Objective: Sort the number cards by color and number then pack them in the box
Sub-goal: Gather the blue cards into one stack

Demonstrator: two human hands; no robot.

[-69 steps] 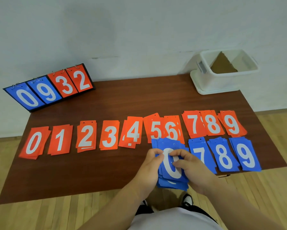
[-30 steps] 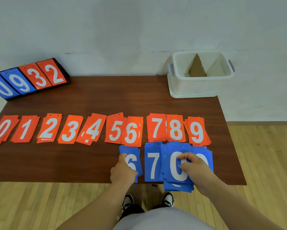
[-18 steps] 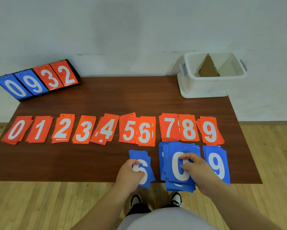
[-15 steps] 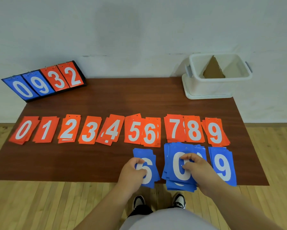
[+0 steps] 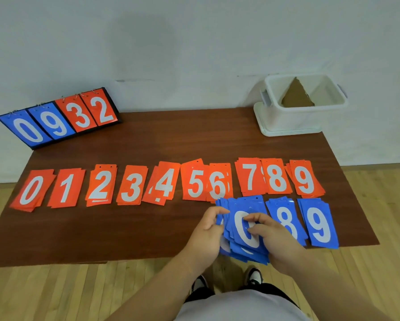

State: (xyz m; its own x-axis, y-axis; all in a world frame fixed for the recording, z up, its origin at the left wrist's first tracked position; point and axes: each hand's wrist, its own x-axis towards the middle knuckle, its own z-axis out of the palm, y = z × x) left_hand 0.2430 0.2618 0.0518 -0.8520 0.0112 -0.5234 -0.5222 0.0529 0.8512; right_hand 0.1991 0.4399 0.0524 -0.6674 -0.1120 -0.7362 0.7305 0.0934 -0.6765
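While the box [image 5: 287, 121] holds a cardboard piece [image 5: 297, 97], my left hand [image 5: 206, 237] and right hand [image 5: 279, 245] grip the blue cards [image 5: 246, 205] (zero on top) between them.

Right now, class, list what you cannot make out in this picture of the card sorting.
Head view: numbers under the top 0 of the blue stack, covered by it, the left hand and the right hand.
Head view: white box floor, hidden by its wall and brown cardboard.

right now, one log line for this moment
step: sorting blue | left hand: grips blue stack | right hand: grips blue stack | down: red row, blue 8, blue 9 | box: no cards seen
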